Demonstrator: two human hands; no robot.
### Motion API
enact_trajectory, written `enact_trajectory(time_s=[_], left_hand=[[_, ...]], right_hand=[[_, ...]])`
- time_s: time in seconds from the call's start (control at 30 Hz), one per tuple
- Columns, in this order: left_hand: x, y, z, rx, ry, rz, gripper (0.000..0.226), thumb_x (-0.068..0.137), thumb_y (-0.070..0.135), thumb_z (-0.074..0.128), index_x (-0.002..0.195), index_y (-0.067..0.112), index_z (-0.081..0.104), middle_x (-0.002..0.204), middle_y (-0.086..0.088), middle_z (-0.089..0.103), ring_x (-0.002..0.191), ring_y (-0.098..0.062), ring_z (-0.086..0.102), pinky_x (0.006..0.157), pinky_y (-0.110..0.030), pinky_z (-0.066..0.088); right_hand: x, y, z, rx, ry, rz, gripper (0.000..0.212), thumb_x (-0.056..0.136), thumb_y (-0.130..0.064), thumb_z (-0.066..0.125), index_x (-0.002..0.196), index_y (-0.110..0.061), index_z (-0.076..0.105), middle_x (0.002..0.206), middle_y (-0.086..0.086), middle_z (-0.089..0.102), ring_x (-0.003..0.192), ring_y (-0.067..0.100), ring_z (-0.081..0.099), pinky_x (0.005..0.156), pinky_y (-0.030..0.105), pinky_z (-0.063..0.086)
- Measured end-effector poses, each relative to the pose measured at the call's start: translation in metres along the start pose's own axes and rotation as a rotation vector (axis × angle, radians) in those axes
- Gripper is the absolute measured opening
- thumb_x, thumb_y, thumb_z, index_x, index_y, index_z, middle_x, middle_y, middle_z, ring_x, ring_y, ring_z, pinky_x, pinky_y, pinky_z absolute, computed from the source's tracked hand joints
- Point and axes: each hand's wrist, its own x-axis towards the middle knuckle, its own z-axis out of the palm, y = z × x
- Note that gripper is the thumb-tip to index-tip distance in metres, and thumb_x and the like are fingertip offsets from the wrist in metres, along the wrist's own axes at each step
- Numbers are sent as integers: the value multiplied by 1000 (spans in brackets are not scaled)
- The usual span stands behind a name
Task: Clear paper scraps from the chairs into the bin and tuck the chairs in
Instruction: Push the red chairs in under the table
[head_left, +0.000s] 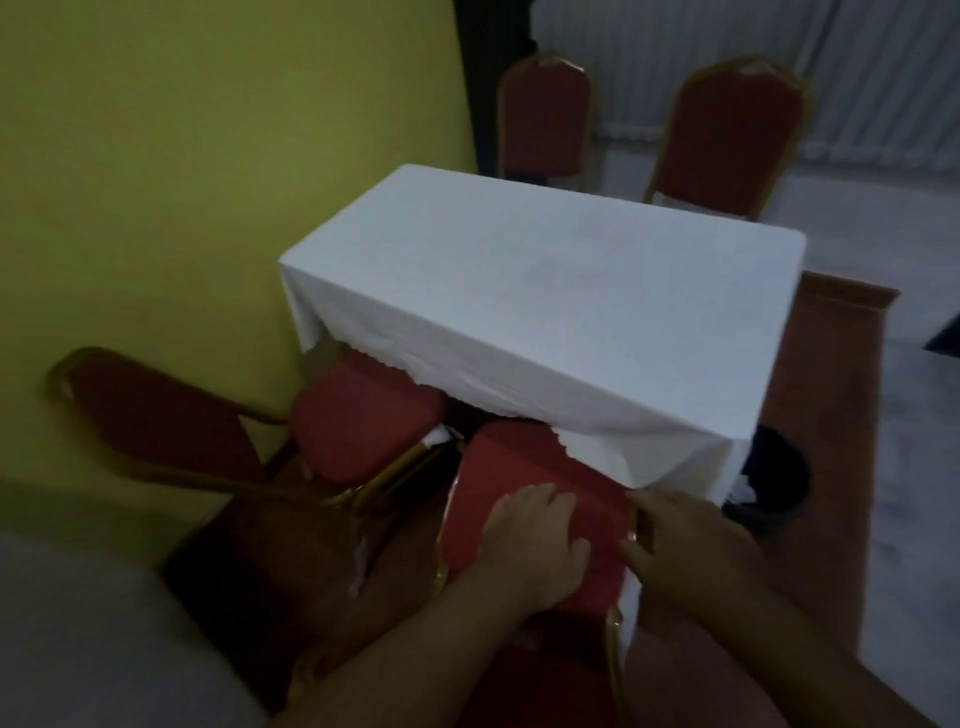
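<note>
A red padded chair with a gold frame (511, 467) stands right in front of me, its far end under the hanging white tablecloth. My left hand (535, 545) lies over its red padding. My right hand (680, 545) clasps the gold frame at its right edge. A second red chair (363, 415) stands to the left, turned at an angle, with only the front of its seat under the cloth. A small white bit (438, 437) shows at that seat's near corner. A black bin (782, 486) with white scraps inside stands on the floor by the table's right end.
The table under the white cloth (545, 291) stands against a yellow wall (182, 182) on the left. Two more red chairs (545, 119) (727, 135) stand at its far side. A brown carpet strip (831, 395) runs along the right, with pale floor beyond.
</note>
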Motion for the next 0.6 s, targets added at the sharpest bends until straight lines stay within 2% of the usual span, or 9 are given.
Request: enact_trajectory(time_s=[0.17,0.33,0.47,0.6], left_hand=[[-31,-66,-32,-12,32,-87,60,91,50,49,144,23,42,153,-6,41,141,-23,36,118,-44,25],[-34,-164,-63,-53,54,-62,56,90,52,45,138,24,49,141,-1,52,132,-20,46,112,-45,35],[-30,-259,-85,-22,88,-29,47,87,48,49,124,22,59,125,-3,61,118,-22,55,99,-41,40],[-40,-331,-124,-11,58,-1,55,88,49,49,137,24,50,141,-3,52,130,-21,46,110,-44,32]], right_hand=[[6,-66,26,-23,-82,-55,70,79,-64,47,143,-38,36,145,-8,46,126,18,47,99,42,46],[36,-141,46,-49,-36,-5,83,68,-74,37,142,-38,39,147,-7,46,131,19,44,105,44,42],[64,-217,72,-43,-44,51,83,67,-75,41,143,-42,38,150,-10,43,134,17,42,107,42,41],[79,-293,84,87,-70,-8,70,77,-64,59,141,-40,40,144,-12,46,129,14,45,105,37,42]])
